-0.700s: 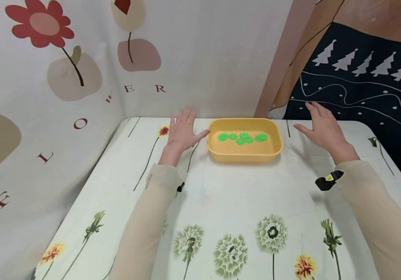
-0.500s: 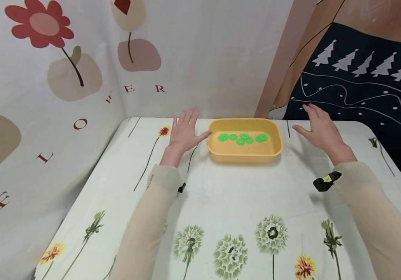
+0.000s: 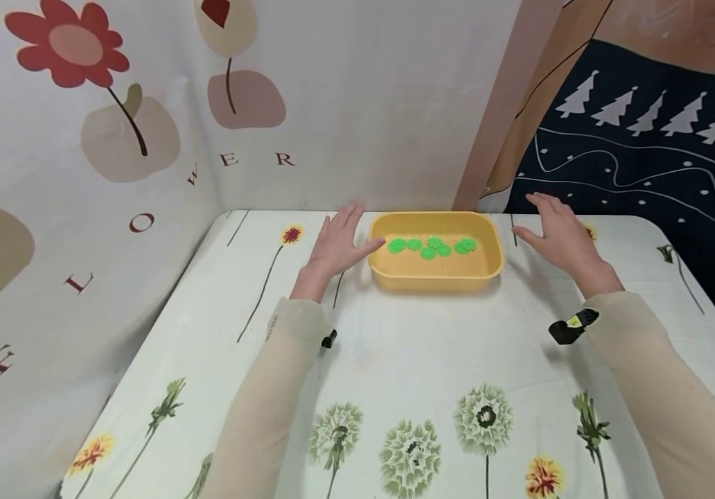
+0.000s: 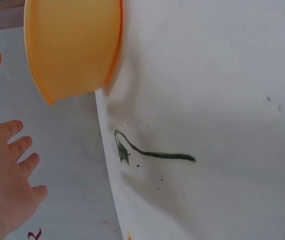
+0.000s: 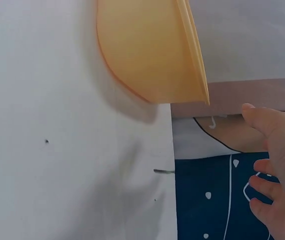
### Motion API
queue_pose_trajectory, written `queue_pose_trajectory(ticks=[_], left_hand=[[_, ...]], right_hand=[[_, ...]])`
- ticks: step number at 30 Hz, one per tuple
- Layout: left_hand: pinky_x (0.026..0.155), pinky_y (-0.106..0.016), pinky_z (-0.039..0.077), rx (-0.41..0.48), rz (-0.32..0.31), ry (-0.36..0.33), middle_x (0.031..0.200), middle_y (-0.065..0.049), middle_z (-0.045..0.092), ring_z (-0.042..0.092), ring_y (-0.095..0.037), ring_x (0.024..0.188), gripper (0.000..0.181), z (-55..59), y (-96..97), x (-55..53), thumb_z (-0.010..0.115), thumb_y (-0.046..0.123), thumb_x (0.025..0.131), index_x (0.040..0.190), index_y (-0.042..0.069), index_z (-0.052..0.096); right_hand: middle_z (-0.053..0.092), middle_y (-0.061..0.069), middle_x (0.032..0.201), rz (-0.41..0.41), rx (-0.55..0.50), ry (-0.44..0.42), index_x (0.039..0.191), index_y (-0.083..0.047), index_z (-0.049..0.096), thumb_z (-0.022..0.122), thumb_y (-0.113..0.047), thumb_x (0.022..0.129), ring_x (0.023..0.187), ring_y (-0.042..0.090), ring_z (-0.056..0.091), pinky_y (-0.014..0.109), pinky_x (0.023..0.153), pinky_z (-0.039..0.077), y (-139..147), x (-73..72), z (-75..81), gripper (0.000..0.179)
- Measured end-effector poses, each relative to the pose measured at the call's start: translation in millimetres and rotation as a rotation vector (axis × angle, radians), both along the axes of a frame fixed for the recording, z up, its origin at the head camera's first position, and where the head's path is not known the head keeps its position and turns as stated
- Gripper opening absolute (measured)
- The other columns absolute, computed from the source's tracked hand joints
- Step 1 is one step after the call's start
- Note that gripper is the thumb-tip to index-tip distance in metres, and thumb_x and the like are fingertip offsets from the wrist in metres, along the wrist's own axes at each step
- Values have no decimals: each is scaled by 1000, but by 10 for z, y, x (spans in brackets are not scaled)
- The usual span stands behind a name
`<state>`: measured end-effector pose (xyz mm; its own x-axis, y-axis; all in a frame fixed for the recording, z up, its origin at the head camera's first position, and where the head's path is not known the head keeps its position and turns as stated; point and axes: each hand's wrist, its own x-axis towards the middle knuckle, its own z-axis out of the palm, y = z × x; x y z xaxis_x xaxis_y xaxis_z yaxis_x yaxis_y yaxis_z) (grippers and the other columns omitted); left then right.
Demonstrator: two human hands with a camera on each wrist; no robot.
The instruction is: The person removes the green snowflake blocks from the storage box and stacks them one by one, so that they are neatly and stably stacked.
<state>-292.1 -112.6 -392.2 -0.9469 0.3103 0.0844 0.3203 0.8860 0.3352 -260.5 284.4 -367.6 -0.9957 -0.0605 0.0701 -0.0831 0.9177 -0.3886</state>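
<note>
Left hand (image 3: pixel 337 244) and right hand (image 3: pixel 562 239) drew inward, grips released, the yellow tub (image 3: pixel 436 283) lying lengthwise left-to-right.

Yellow tray (image 3: pixel 436 283) is showing smooth plastic, faint sheen. Green pieces (image 3: pixel 435 243) are looking like plastic, finish too small to tell. Tablecloth (image 3: pixel 407 346) is looking smooth; sleeves (image 3: pixel 270 395), matt cloth.

You are at a small corner closed in by hanging cloth, homely in its prints; whether it stands in a home or elsewhere, you cannot tell. Your desk (image 3: pixel 432 333) is covered with a white cloth (image 3: pixel 201 346) printed with green dandelions and yellow-red blooms. White sheeting (image 3: pixel 370 104) bearing a red flower and the letters of FLOWER walls your left and back; navy fabric (image 3: pixel 638 156) with white fir trees hangs right.
</note>
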Motion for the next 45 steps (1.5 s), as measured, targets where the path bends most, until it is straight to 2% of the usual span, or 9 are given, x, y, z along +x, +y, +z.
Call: queue_pose_trajectory(ticks=[10,19,27,36,45], left_hand=[[128,-50,6,118,-85,-65,170,5,7,9,-22,157,93,-62,29,13,54,65,92,162,19,13],[128,-48,7,220,-150,-139,170,5,6,7,-21,158,101,-91,33,33,64,63,87,162,17,13],[125,-55,17,283,-206,-193,170,7,2,4,-22,158,110,-132,41,55,74,57,81,162,18,10],[125,-53,19,283,-226,-250,170,5,-6,2,-22,158,121,-190,26,51,81,52,76,162,21,2],[126,-47,20,261,-217,-281,170,7,-4,6,-20,158,124,-210,28,11,83,54,74,162,18,2]], right_hand=[[19,27,162,20,1,-10,158,-6,21,58,-38,100,147,49,21,69,114,25,-91,-15,-43,76],[21,27,162,30,-14,-25,158,-6,22,59,-39,100,147,48,22,69,114,27,-145,-41,-76,76],[23,27,161,43,-40,-31,157,-6,23,61,-34,99,147,48,23,68,115,26,-222,-33,-73,74],[25,25,161,65,-44,-36,156,-5,25,62,-33,99,147,47,24,66,117,26,-348,-39,-62,74],[30,26,159,100,-65,-13,153,-2,31,64,-31,98,146,47,27,63,118,27,-506,-58,-76,71]])
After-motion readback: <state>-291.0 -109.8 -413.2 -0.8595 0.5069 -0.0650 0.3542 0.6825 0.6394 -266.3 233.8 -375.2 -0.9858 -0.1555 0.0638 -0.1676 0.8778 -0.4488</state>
